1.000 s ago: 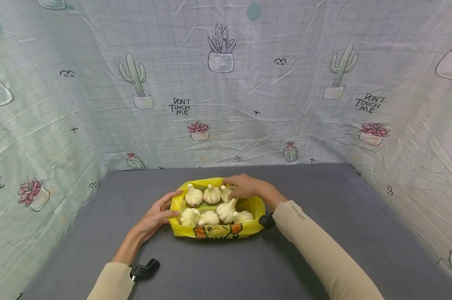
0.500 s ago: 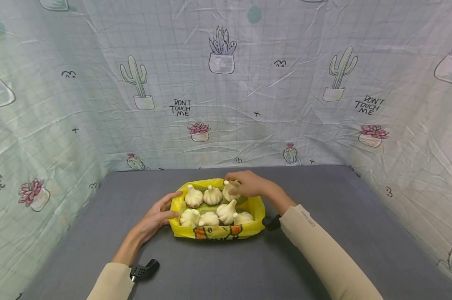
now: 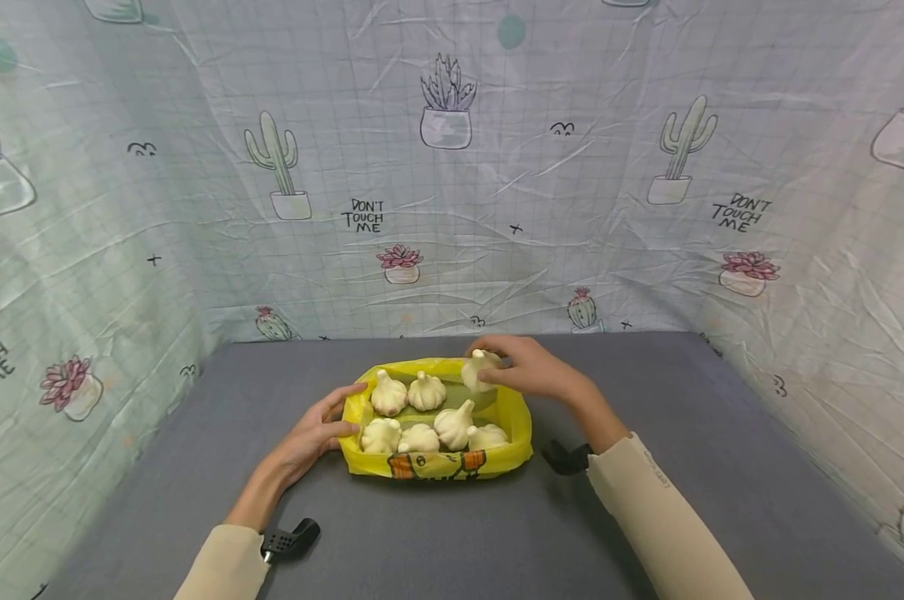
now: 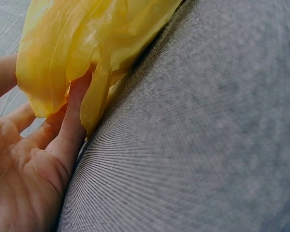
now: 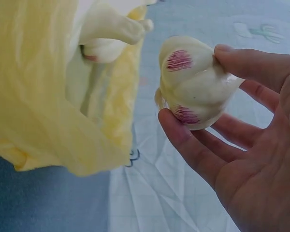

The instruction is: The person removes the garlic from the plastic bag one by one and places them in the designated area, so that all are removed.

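A yellow plastic bag (image 3: 437, 465) with an orange and black print lies open-mouthed on the grey table, several white garlic bulbs inside it. My left hand (image 3: 312, 433) holds the bag's left end, thumb and fingers spread along the rim; in the left wrist view some of its fingers (image 4: 73, 113) go behind the yellow folds. Over the far right corner of the bag, my right hand (image 3: 530, 367) pinches a garlic bulb (image 3: 478, 372) between thumb and fingers. The right wrist view shows this bulb (image 5: 195, 87) with purple streaks, apart from the bag.
Two bulbs, a left one (image 3: 388, 393) and a right one (image 3: 427, 392), sit along the bag's far side, others along the near side. Behind the grey table (image 3: 452, 542) hangs a cloth backdrop (image 3: 452, 200) with cactus drawings.
My right hand has lifted the garlic bulb from the bag's far row, up and to the right, over the rim. The left hand has stayed at the bag's left end.
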Demonstrator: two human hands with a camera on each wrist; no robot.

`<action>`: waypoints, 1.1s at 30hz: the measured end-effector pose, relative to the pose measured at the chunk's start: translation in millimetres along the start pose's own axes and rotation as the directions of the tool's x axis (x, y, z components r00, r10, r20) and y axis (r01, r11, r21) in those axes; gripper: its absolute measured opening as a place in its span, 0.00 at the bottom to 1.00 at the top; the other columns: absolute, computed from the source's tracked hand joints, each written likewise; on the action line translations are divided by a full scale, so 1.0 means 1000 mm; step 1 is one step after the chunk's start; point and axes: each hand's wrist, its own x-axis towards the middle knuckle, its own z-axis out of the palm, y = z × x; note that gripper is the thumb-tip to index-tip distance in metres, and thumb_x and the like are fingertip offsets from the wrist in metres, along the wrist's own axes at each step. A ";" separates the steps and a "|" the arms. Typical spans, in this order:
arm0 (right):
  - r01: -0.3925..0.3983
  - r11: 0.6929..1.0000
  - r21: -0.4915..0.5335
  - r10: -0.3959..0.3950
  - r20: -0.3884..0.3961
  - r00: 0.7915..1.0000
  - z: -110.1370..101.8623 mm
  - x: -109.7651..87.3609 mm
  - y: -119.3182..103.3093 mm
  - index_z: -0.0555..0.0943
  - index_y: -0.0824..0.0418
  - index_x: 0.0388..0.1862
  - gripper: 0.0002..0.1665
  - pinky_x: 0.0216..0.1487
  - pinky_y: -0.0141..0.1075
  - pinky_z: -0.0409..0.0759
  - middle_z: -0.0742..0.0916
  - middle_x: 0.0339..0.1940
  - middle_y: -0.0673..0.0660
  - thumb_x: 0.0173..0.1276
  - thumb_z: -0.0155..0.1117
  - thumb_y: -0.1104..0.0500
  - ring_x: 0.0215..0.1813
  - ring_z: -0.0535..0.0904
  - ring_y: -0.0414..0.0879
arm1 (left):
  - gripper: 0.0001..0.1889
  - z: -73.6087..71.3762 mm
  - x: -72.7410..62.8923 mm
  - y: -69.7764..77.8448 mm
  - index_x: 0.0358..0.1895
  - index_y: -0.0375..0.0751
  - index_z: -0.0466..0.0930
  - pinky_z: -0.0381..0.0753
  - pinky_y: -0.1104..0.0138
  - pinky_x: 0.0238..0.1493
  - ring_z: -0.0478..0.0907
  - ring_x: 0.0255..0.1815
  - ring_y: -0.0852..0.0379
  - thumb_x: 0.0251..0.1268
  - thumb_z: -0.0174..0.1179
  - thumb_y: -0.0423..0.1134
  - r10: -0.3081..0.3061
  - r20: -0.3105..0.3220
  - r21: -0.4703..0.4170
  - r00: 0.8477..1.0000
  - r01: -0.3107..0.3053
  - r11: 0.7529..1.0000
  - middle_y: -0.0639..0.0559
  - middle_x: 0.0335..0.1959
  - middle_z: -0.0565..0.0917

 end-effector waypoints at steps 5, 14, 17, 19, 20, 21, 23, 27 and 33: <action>-0.014 0.999 0.039 0.016 -0.054 0.998 -0.007 -0.014 -0.001 0.81 0.51 0.63 0.18 0.66 0.56 0.79 0.83 0.66 0.54 0.76 0.64 0.54 0.70 0.77 0.56 | 0.39 0.000 0.000 0.000 0.83 0.55 0.56 0.74 0.43 0.68 0.42 0.86 0.35 0.72 0.61 0.40 0.003 0.002 -0.002 1.000 -0.003 1.000 0.49 0.88 0.40; -0.022 0.997 0.076 0.031 -0.124 0.992 -0.014 -0.038 0.001 0.81 0.50 0.64 0.19 0.62 0.53 0.82 0.83 0.66 0.53 0.77 0.64 0.53 0.72 0.76 0.58 | 0.39 0.001 0.002 0.001 0.83 0.54 0.56 0.78 0.48 0.64 0.48 0.84 0.34 0.72 0.61 0.39 0.006 0.006 -0.009 1.000 -0.006 1.000 0.48 0.88 0.41; -0.013 0.997 0.077 0.024 -0.136 0.990 -0.015 -0.044 0.003 0.81 0.51 0.64 0.19 0.62 0.53 0.83 0.83 0.66 0.53 0.76 0.65 0.54 0.72 0.75 0.58 | 0.38 0.001 0.002 0.001 0.82 0.54 0.57 0.78 0.48 0.64 0.47 0.84 0.34 0.72 0.61 0.39 0.001 0.004 -0.003 1.000 -0.001 1.000 0.48 0.88 0.41; -0.011 0.997 0.074 0.021 -0.141 0.990 -0.015 -0.048 0.004 0.81 0.51 0.64 0.19 0.61 0.52 0.83 0.83 0.66 0.53 0.76 0.65 0.54 0.72 0.75 0.59 | 0.38 0.001 0.001 0.001 0.82 0.54 0.57 0.78 0.47 0.65 0.47 0.84 0.33 0.72 0.61 0.39 0.000 0.003 -0.002 1.000 0.000 1.000 0.48 0.88 0.41; -0.011 0.997 0.071 0.021 -0.144 0.989 -0.016 -0.050 0.005 0.81 0.51 0.64 0.20 0.61 0.52 0.83 0.83 0.66 0.53 0.76 0.65 0.54 0.72 0.75 0.59 | 0.38 0.001 0.001 0.001 0.82 0.54 0.57 0.78 0.47 0.65 0.47 0.84 0.33 0.72 0.61 0.39 0.000 0.002 -0.001 1.000 0.000 1.000 0.48 0.88 0.41; -0.011 0.998 0.070 0.021 -0.147 0.989 -0.016 -0.051 0.006 0.81 0.51 0.65 0.20 0.61 0.52 0.83 0.83 0.66 0.53 0.76 0.65 0.54 0.72 0.76 0.59 | 0.38 0.000 0.001 0.001 0.82 0.54 0.57 0.77 0.47 0.65 0.47 0.84 0.33 0.72 0.61 0.39 0.000 0.001 -0.001 1.000 0.000 1.000 0.48 0.88 0.41; -0.017 0.997 0.070 0.028 -0.152 0.988 -0.018 -0.053 0.007 0.80 0.51 0.65 0.20 0.61 0.52 0.83 0.83 0.67 0.53 0.76 0.65 0.53 0.72 0.76 0.58 | 0.38 0.000 0.000 0.000 0.82 0.54 0.57 0.77 0.46 0.65 0.46 0.85 0.34 0.72 0.62 0.39 -0.001 -0.001 0.002 1.000 0.001 1.000 0.48 0.88 0.41; -0.028 0.995 0.092 0.042 -0.154 0.987 -0.022 -0.058 0.010 0.80 0.50 0.66 0.21 0.63 0.54 0.82 0.82 0.67 0.54 0.77 0.64 0.51 0.72 0.76 0.59 | 0.38 0.000 0.000 0.000 0.82 0.55 0.57 0.76 0.45 0.66 0.45 0.85 0.33 0.72 0.62 0.39 -0.007 -0.003 0.007 1.000 0.007 1.000 0.47 0.88 0.41; -0.052 0.994 0.092 0.067 -0.170 0.983 -0.030 -0.065 0.015 0.80 0.49 0.66 0.21 0.63 0.55 0.81 0.82 0.68 0.55 0.77 0.64 0.50 0.71 0.76 0.60 | 0.38 0.000 0.001 0.000 0.82 0.55 0.58 0.77 0.46 0.65 0.48 0.84 0.33 0.72 0.62 0.40 -0.005 0.002 0.002 1.000 0.005 1.000 0.48 0.88 0.41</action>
